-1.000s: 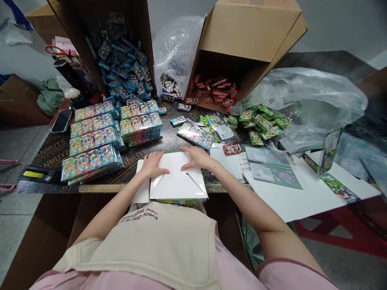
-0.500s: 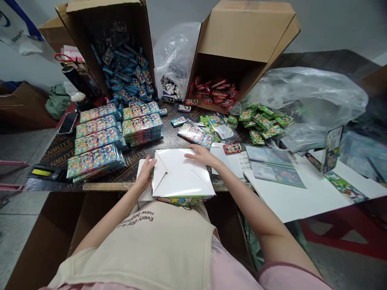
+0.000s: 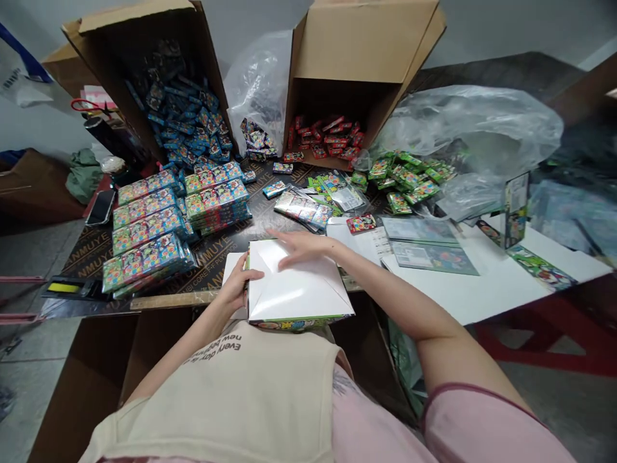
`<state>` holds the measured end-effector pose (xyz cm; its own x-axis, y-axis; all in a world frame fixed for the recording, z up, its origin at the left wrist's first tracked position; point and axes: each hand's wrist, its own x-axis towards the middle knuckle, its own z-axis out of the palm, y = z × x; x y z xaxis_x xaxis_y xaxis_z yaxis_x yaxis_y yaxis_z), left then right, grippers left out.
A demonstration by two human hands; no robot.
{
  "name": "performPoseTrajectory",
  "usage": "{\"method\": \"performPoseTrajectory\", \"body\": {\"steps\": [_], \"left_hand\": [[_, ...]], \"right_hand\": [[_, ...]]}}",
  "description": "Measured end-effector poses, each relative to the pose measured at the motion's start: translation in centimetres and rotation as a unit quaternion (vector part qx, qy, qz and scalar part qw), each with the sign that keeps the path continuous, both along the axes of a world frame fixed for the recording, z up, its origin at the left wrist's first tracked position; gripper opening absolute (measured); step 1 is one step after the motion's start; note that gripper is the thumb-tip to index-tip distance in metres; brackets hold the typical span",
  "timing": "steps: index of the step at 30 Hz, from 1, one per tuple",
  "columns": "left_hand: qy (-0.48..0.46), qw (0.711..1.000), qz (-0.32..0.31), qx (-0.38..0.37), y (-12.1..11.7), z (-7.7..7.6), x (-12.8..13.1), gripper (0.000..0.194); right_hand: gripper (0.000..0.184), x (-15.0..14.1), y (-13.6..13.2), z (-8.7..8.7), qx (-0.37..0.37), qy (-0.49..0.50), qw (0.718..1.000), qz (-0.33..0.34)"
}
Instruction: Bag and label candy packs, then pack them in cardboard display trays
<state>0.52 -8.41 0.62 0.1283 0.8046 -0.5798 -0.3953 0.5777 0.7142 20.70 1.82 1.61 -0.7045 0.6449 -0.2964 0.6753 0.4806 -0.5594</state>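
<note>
The white box [image 3: 301, 292] is at the front edge of the bench [image 3: 207, 262]. The left hand [image 3: 236, 283] grips its left side, thumb on top; the right hand [image 3: 304, 247] has loosely spread fingers over its far part.

Left fingers [image 3: 241, 266] curl while right fingers [image 3: 286, 238] spread, palm down.

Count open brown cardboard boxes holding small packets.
2: one brown cardboard box at back left, with blue packets; another right of the clear plastic bag, with red packets. Others may be hidden.
</note>
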Motion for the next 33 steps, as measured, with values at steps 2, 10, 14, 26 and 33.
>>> {"method": "performPoseTrajectory", "body": {"steps": [2, 10, 14, 26, 33], "left_hand": [[-0.025, 0.999, -0.033, -0.025, -0.2, 1.9, 0.3, 0.07], [0.226, 0.843, -0.185, 0.452, -4.1, 15.5, 4.4, 0.028], [0.361, 0.537, -0.374, 0.664, -5.0, 16.9, 8.0, 0.033], [0.412, 0.734, -0.386, 0.378, 0.9, -2.1, 8.2, 0.016], [0.232, 0.917, -0.146, 0.291, 4.2, -2.8, 5.5, 0.027]], "right_hand": [[0.095, 1.3, 0.4, 0.8, -0.031, 0.161, 0.986, -0.031], [0.093, 7.6, -4.7, 8.8, 0.111, 0.488, 0.824, -0.266], [0.091, 11.7, -7.9, 10.4, 0.209, 0.527, 0.751, -0.338], [0.05, 6.2, -7.6, -9.2, 0.212, 0.073, 0.902, -0.37], [0.047, 4.0, -3.8, -7.9, 0.324, -0.037, 0.835, -0.443]]}}
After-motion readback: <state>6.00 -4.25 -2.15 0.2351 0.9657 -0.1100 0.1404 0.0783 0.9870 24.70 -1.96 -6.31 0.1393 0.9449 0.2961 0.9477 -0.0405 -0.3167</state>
